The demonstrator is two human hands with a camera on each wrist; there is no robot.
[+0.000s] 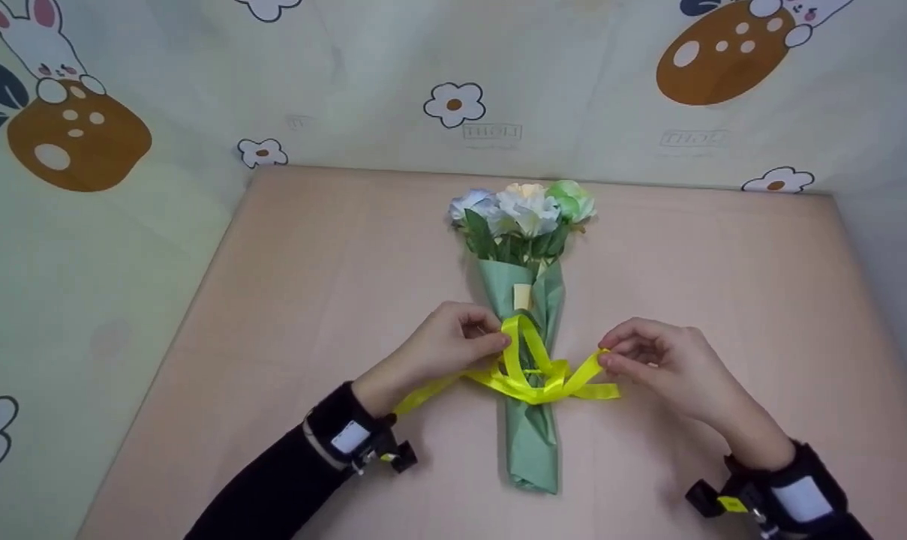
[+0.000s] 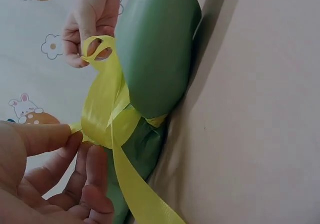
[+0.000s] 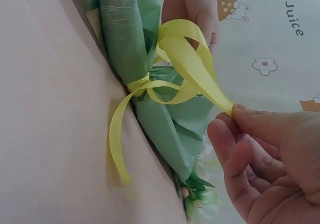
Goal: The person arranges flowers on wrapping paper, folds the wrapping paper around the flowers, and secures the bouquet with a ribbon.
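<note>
A bouquet of pale artificial flowers [image 1: 528, 211] lies flat, wrapped in green paper [image 1: 532, 450]. Yellow ribbon [image 1: 534, 390] circles the wrap's narrow middle and stands up in loops above it. On the left side, my left hand [image 1: 453, 337] pinches one ribbon loop between thumb and finger. Opposite it, my right hand [image 1: 659, 367] pinches another loop by its tip, also seen pulled taut in the right wrist view, where the ribbon [image 3: 192, 67] slants to the thumb. A loose ribbon tail hangs down on each side. The ribbon's crossing point is partly hidden by the loops.
The bouquet rests on a pinkish-beige tabletop [image 1: 333, 270]. Behind and to the left hangs a pale cloth [image 1: 363, 97] printed with flowers and rabbits. A black band with a small camera [image 1: 352, 431] sits on the left wrist, another [image 1: 787, 495] on the right.
</note>
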